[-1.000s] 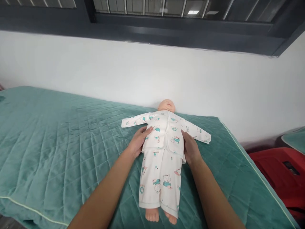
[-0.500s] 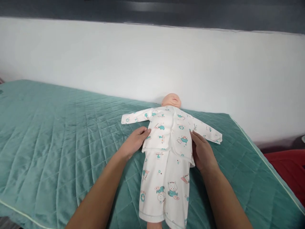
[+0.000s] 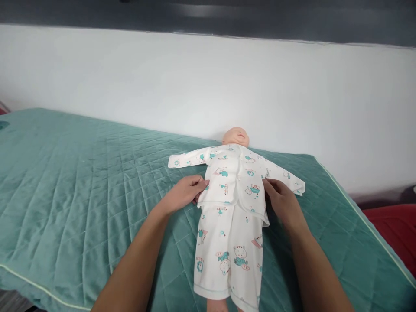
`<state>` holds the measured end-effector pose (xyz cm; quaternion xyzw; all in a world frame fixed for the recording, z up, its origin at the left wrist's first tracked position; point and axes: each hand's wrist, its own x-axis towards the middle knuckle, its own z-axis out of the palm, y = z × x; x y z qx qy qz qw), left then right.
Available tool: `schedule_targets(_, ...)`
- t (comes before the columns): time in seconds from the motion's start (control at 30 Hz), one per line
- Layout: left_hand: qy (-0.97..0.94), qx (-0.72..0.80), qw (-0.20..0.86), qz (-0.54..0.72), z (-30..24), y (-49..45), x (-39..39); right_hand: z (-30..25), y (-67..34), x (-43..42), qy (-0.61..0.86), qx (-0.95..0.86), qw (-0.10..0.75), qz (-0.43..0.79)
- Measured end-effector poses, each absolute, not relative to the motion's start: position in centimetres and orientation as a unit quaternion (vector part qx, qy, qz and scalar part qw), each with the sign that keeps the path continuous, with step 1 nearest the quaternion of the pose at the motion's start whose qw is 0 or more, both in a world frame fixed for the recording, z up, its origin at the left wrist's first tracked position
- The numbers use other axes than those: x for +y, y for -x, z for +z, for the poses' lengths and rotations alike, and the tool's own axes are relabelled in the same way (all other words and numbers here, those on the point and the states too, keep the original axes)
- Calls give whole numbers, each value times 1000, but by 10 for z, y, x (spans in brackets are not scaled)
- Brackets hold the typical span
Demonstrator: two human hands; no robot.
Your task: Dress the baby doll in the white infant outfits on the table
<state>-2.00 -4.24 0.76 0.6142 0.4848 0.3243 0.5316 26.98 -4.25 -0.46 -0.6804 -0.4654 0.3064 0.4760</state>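
Note:
A baby doll lies on its back, its head by the wall and its feet toward me. It wears a white printed shirt with long sleeves spread to both sides, and matching white pants. The shirt's hem overlaps the top of the pants. My left hand pinches the shirt's side edge at the left, thumb on top. On the opposite side my right hand pinches the other side edge between thumb and fingers. Below the pant cuffs only a bit of the doll's legs shows.
A green quilted bedspread lies under the doll. Behind it rises a white wall with a dark band above. A red object stands beyond the bed's right edge.
Both hands stay at the shirt's sides. The right hand's fingers have drawn in to a pinch and its wrist has shifted slightly right. The view has moved a little.

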Motion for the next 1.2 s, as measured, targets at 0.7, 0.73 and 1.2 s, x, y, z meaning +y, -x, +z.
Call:
schedule_targets(0.7, -785, 375, 382, 313, 32, 6, -69, 24, -236, -82, 419, -854, 304, 54)
schedule_targets(0.73, -783, 376, 392, 305, 33, 5, -70, 24, -235, -82, 415, -856, 302, 59)
schedule_targets(1.2, -633, 436, 448, 456, 22, 19, -54, 23, -235, -88, 430, -776, 398, 234)
